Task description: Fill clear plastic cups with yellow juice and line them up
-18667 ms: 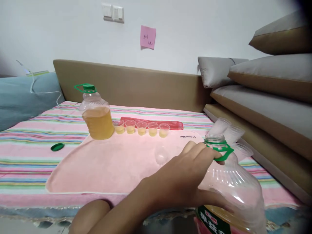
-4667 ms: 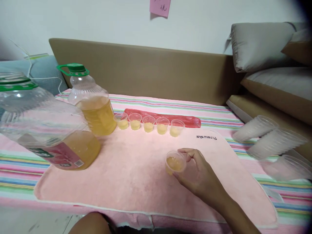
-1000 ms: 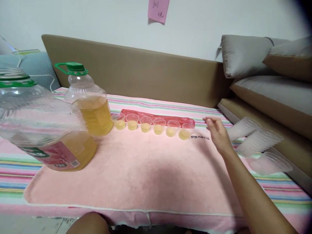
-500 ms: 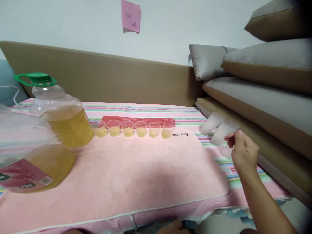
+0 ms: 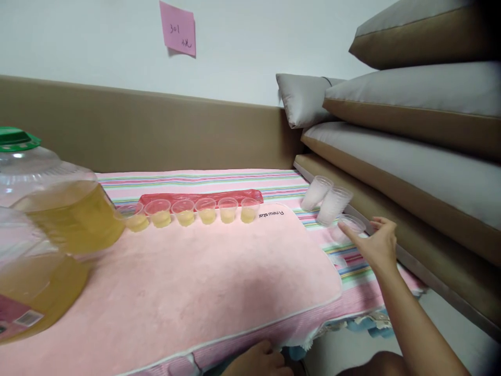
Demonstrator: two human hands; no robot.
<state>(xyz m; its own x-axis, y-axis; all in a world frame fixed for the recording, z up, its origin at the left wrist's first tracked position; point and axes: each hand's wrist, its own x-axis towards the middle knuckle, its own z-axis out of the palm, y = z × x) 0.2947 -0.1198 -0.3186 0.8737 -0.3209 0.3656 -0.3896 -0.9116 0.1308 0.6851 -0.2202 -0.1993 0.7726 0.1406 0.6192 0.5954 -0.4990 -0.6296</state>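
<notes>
My right hand (image 5: 373, 243) reaches over the striped cloth with thumb and fingers apart. Between them is a clear plastic cup (image 5: 351, 223), the thumb near its rim; whether they touch it I cannot tell. Two leaning stacks of clear plastic cups, a farther one (image 5: 315, 194) and a nearer one (image 5: 333, 207), are just beyond. At the bottom edge, my left hand (image 5: 258, 360) is low by the cloth's front edge, its fingers curled with nothing visible in them. Several small clear cups, one of them the rightmost cup (image 5: 249, 213), stand in a row, each holding some yellow liquid.
Two large jugs of yellow liquid, a green-capped jug (image 5: 74, 214) and a nearer jug (image 5: 50, 277), stand at the left. A red plastic bag (image 5: 199, 196) lies behind the cups. The pink mat (image 5: 188, 292) covers the front. Stacked cushions (image 5: 407, 167) line the right side.
My right hand was pinched beside the nearer cup stack; now its fingers are spread around the single cup. The view has turned right, and more of my left hand shows.
</notes>
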